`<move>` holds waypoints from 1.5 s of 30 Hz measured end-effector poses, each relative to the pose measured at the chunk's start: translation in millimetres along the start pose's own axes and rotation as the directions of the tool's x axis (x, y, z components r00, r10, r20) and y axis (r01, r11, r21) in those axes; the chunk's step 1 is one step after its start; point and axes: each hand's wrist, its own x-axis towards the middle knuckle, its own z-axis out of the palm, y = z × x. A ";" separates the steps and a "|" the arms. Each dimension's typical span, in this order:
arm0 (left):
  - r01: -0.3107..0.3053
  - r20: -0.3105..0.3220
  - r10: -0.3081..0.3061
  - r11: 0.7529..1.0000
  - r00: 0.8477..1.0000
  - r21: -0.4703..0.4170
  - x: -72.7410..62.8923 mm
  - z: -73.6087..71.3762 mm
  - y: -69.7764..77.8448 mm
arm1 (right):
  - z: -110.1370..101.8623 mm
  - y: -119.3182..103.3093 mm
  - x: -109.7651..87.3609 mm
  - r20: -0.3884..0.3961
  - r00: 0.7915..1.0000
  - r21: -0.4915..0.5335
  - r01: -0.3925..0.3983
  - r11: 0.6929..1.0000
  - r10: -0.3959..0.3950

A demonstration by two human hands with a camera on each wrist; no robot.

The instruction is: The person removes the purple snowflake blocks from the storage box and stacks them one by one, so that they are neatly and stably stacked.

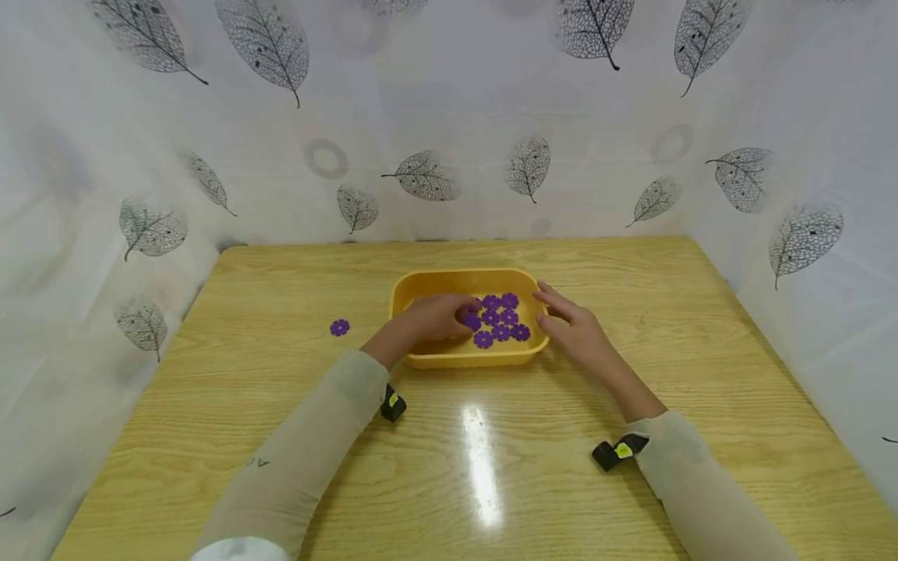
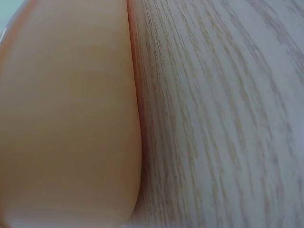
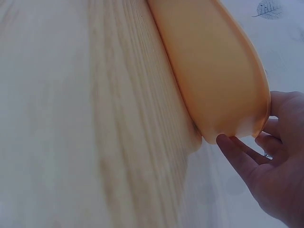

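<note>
A yellow plastic basin (image 1: pixel 466 360) sits on the wooden table, with several flat purple flower-shaped pieces (image 1: pixel 501 333) on its floor toward the right. My left hand (image 1: pixel 438 316) reaches over the front left rim into it. Its curled fingers and thumb pinch a purple flower-shaped piece (image 1: pixel 472 321) at the left of the group. At the basin's right end, my right hand (image 1: pixel 577 329) rests extended fingers and thumb against the rim and outer wall. The right wrist view shows these fingers (image 3: pixel 232 152) at the basin's end. Only the basin's outer wall (image 2: pixel 71 123) and table fill the left wrist view.
One loose purple flower-shaped piece (image 1: pixel 340 327) lies on the table (image 1: pixel 281 288) left of the basin. Pale curtains (image 1: pixel 449 117) with a leaf print stand behind the table and along both sides. A black wrist camera (image 1: pixel 394 404) sits under the left sleeve.
</note>
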 end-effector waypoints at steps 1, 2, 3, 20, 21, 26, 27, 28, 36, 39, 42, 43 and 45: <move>0.000 -0.002 0.000 1.000 1.000 0.000 0.0 -0.1 0.2 | 0.0 -0.4 -0.1 -0.003 1.000 0.000 -0.001 1.000 0.001; 0.001 -0.003 -0.001 1.000 1.000 0.003 0.0 -0.2 0.4 | -0.2 -0.4 -0.2 -0.004 1.000 -0.001 0.000 1.000 0.000; 0.001 -0.003 -0.001 1.000 1.000 0.004 -0.2 -0.6 0.8 | -0.2 -0.5 -0.2 -0.005 1.000 0.000 -0.002 1.000 0.002; -0.028 0.005 0.028 1.000 1.000 0.001 0.1 -1.2 0.8 | 0.2 -0.7 -1.0 -0.004 1.000 0.007 -0.004 1.000 0.004; -0.030 0.006 0.030 1.000 1.000 0.005 0.1 -1.4 1.2 | 0.2 -0.8 -1.1 -0.004 1.000 0.004 -0.002 1.000 0.002; -0.022 0.012 0.021 1.000 1.000 0.018 -0.1 -2.1 2.4 | 0.3 -0.6 -0.9 -0.005 1.000 -0.001 0.002 1.000 -0.002; -0.021 0.012 0.021 1.000 1.000 0.020 -0.3 -2.3 2.6 | 0.3 -0.8 -1.0 -0.004 1.000 0.000 0.001 1.000 -0.001; -0.021 0.011 0.021 1.000 1.000 0.022 -0.2 -2.3 2.4 | 0.3 -0.4 -0.6 -0.004 1.000 0.000 0.001 1.000 -0.001; -0.026 -0.041 0.025 0.999 0.999 -0.024 1.6 -2.0 -0.3 | -0.4 1.3 0.1 -0.006 1.000 0.004 0.004 1.000 -0.004; -0.050 -0.096 0.041 0.995 0.995 -0.092 -0.1 -4.2 -0.8 | -0.5 2.4 0.0 -0.004 1.000 0.008 0.011 1.000 -0.011; -0.079 -0.161 0.055 0.985 0.986 -0.151 -3.3 -9.1 -0.6 | -0.5 1.9 -0.2 -0.001 1.000 0.014 0.013 1.000 -0.013; -0.094 -0.180 0.063 0.981 0.982 -0.171 -5.1 -11.6 -0.5 | -0.5 1.6 -0.3 -0.001 1.000 0.018 0.011 1.000 -0.011; -0.112 -0.225 0.070 0.977 0.972 -0.183 -9.6 -16.7 -1.0 | -0.5 0.4 -0.6 0.004 1.000 0.024 0.010 1.000 -0.010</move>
